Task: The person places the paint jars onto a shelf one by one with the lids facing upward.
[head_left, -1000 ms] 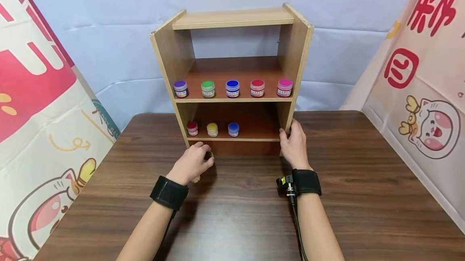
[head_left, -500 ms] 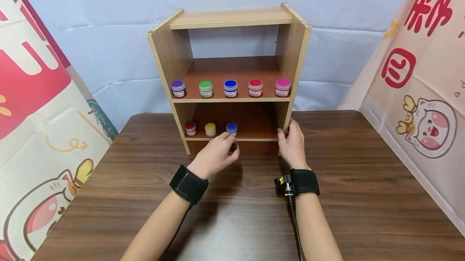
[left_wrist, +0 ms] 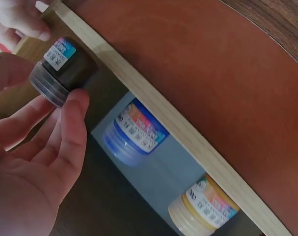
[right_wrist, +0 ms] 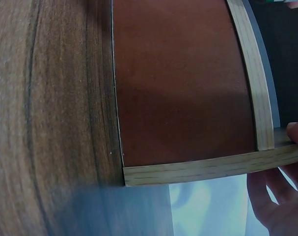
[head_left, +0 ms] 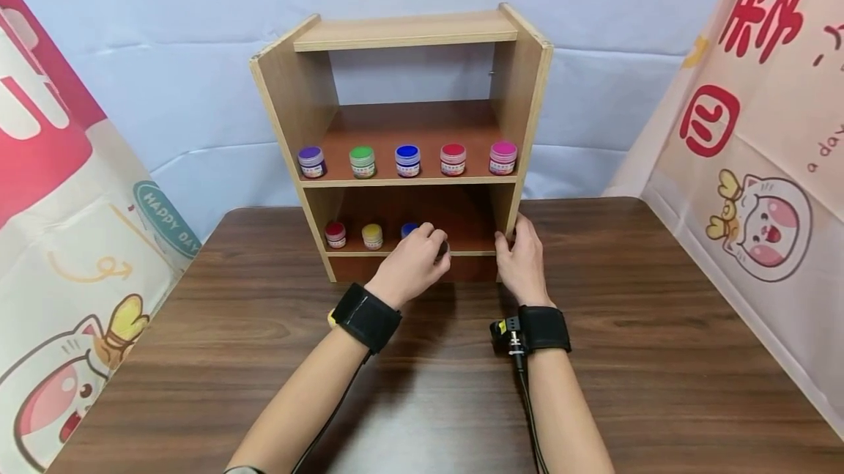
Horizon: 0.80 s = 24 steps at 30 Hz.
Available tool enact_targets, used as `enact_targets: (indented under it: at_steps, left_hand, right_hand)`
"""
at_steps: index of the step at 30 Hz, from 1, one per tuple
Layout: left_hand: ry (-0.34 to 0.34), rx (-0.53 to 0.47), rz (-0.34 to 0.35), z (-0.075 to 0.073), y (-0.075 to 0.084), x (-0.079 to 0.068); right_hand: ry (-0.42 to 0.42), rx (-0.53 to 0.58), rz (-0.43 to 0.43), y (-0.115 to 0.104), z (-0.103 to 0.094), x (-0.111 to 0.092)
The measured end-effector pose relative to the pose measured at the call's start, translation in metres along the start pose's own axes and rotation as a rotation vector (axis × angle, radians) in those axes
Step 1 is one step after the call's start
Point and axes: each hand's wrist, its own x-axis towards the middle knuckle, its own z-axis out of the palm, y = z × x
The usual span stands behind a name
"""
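Note:
My left hand (head_left: 412,263) pinches a small dark paint jar (left_wrist: 72,69) with a clear lid between thumb and fingers. It is at the front of the lower shelf, overlapping the blue jar (head_left: 409,228) in the head view. In the left wrist view the dark jar is tilted, beside the blue jar. Left of that stand a yellow jar (head_left: 372,237) and a red jar (head_left: 335,234). My right hand (head_left: 523,261) grips the right side panel of the wooden shelf unit (head_left: 405,31), thumb at its front edge.
Purple (head_left: 312,162), green (head_left: 363,163), blue (head_left: 407,160), red (head_left: 453,159) and pink (head_left: 503,158) jars line the upper shelf. A small yellow thing (head_left: 331,318) shows on the brown table (head_left: 626,371) behind my left wrist. Cables run from both wrists.
My left hand has moved right and up with the dark jar, from the unit's lower left corner to the lower shelf beside the blue jar. My right hand stays on the side panel.

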Motion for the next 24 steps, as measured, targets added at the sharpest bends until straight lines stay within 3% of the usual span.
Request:
enact_targets:
  at_steps: [7,16,20,24]
  left_hand:
    - [0.031,0.04,0.029,0.01,0.0,0.007]
    - [0.014,0.059,-0.019,0.016,0.0,0.017]
    - [0.05,0.061,-0.041,0.018,0.0,0.017]
    - [0.097,0.099,-0.007,0.017,0.0,0.017]
  right_hand:
    - [0.005,-0.001,0.005,0.002,0.001,0.0]
    - [0.004,-0.014,0.008,0.002,0.001,0.0]
    - [0.001,-0.015,0.008,0.002,0.002,0.001]
    - [-0.002,-0.021,0.014,0.001,0.001,0.002]
